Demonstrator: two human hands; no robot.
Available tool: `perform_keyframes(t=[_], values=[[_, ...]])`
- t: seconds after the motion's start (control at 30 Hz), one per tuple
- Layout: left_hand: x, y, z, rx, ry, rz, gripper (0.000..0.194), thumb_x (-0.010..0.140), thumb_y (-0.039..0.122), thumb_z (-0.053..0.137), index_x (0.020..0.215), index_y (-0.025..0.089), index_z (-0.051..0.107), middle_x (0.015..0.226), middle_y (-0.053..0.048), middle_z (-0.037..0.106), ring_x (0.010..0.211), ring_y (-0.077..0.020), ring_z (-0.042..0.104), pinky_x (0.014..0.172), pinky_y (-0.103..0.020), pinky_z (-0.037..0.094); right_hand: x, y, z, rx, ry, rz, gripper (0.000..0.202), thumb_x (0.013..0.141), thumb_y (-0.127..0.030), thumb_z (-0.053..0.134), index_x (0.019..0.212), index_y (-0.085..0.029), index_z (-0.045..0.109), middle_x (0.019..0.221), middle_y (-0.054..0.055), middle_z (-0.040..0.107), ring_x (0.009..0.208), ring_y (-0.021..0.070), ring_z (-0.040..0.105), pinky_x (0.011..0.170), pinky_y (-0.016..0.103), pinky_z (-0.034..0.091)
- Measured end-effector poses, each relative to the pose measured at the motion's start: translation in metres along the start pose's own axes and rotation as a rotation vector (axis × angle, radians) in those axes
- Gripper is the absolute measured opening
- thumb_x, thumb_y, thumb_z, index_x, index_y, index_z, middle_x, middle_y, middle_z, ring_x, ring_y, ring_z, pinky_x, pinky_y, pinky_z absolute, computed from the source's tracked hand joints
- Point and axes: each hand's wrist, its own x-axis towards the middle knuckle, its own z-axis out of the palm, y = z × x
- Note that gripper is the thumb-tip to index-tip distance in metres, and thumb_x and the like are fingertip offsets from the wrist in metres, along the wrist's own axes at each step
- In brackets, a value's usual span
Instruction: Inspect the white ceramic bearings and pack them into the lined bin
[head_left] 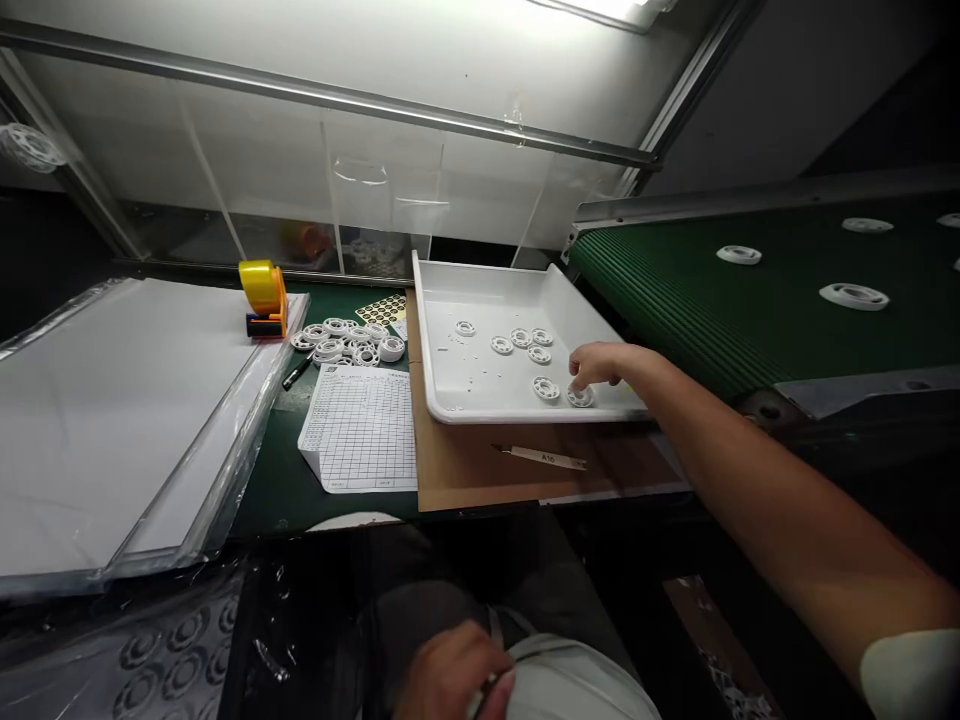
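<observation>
My right hand (598, 364) reaches into the white tray (480, 413), its fingers curled down onto a white ring (580, 396) near the tray's front right. Just left of it lies another white ring (546, 389). Several more rings (520, 338) and small white crumbs are spread over the tray floor. My left hand (457, 672) is low at the bottom edge, over my lap, blurred, with its fingers closed around something small and dark that I cannot make out.
A green conveyor (787, 290) carrying rings stands at the right. A craft knife (540, 457) lies on cardboard before the tray. Left of it are a printed sheet (364, 430), piled rings (345, 342), a pen (298, 371), a tape dispenser (265, 300) and bagged white sheets (120, 400).
</observation>
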Motion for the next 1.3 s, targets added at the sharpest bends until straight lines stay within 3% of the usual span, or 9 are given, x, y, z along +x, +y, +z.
perform_keyframes(t=[0.07, 0.13, 0.33, 0.5, 0.63, 0.8, 1.07, 1.3], values=[[0.022, 0.0, 0.01, -0.031, -0.17, -0.002, 0.029, 0.101, 0.03, 0.054, 0.105, 0.021, 0.082, 0.096, -0.012, 0.081, 0.089, -0.0251, 0.078, 0.08, -0.032, 0.058, 0.009, 0.002, 0.016, -0.005, -0.038, 0.044, 0.024, 0.108, -0.034, 0.075, 0.121, -0.015, 0.07, 0.12, 0.009, 0.069, 0.1, 0.024, 0.071, 0.088, 0.04, 0.065], [0.036, -0.006, 0.012, -0.025, -0.242, -0.01, 0.026, 0.096, 0.027, 0.058, 0.104, 0.021, 0.082, 0.098, -0.012, 0.082, 0.089, -0.0259, 0.078, 0.079, -0.032, 0.058, 0.016, 0.005, 0.029, -0.005, -0.041, 0.07, 0.026, 0.107, -0.034, 0.075, 0.121, -0.014, 0.07, 0.12, 0.009, 0.069, 0.102, 0.0248, 0.071, 0.089, 0.042, 0.064], [0.045, -0.043, 0.0, 0.012, -0.232, -0.096, 0.029, 0.094, 0.018, 0.054, 0.101, 0.021, 0.081, 0.102, -0.012, 0.082, 0.094, -0.0261, 0.079, 0.081, -0.031, 0.058, 0.013, 0.011, 0.034, 0.075, 0.034, 0.013, 0.027, 0.109, -0.04, 0.072, 0.114, -0.013, 0.071, 0.109, 0.006, 0.071, 0.091, 0.0215, 0.071, 0.081, 0.036, 0.064], [0.046, -0.06, -0.02, -0.005, -0.166, -0.193, 0.032, 0.1, 0.022, 0.048, 0.106, 0.02, 0.08, 0.108, -0.011, 0.081, 0.102, -0.024, 0.078, 0.089, -0.03, 0.057, 0.01, -0.009, 0.035, 0.16, 0.06, -0.139, 0.026, 0.109, -0.039, 0.072, 0.115, -0.014, 0.07, 0.11, 0.006, 0.07, 0.089, 0.0202, 0.07, 0.079, 0.034, 0.064], [0.049, -0.064, -0.031, 0.002, -0.125, -0.284, 0.035, 0.103, 0.026, 0.046, 0.113, 0.021, 0.079, 0.113, -0.011, 0.081, 0.109, -0.0254, 0.076, 0.096, -0.033, 0.057, 0.025, -0.02, 0.021, 0.174, 0.118, -0.147, 0.023, 0.108, -0.037, 0.073, 0.115, -0.015, 0.071, 0.113, 0.006, 0.069, 0.094, 0.0222, 0.07, 0.083, 0.037, 0.064], [0.047, -0.069, -0.029, 0.036, -0.123, -0.318, 0.034, 0.101, 0.026, 0.05, 0.115, 0.024, 0.08, 0.117, -0.009, 0.082, 0.113, -0.0257, 0.076, 0.101, -0.033, 0.055, 0.053, -0.023, 0.002, 0.216, 0.259, -0.09, 0.027, 0.109, -0.039, 0.072, 0.122, -0.015, 0.07, 0.121, 0.008, 0.068, 0.103, 0.0258, 0.07, 0.089, 0.041, 0.063], [0.048, -0.081, -0.029, 0.094, -0.127, -0.394, 0.036, 0.1, 0.029, 0.05, 0.119, 0.027, 0.081, 0.113, -0.01, 0.084, 0.109, -0.028, 0.078, 0.096, -0.033, 0.058, 0.095, -0.023, -0.019, 0.315, 0.325, 0.01, 0.032, 0.11, -0.039, 0.071, 0.131, -0.015, 0.066, 0.124, 0.01, 0.068, 0.1, 0.024, 0.071, 0.086, 0.04, 0.065], [0.046, -0.075, -0.035, 0.07, -0.081, -0.44, 0.039, 0.101, 0.033, 0.048, 0.122, 0.029, 0.081, 0.122, -0.008, 0.084, 0.117, -0.0288, 0.076, 0.102, -0.035, 0.056, 0.104, -0.036, -0.023, 0.345, 0.332, -0.071, 0.032, 0.109, -0.036, 0.073, 0.132, -0.014, 0.066, 0.127, 0.011, 0.067, 0.106, 0.0258, 0.07, 0.089, 0.042, 0.065]])
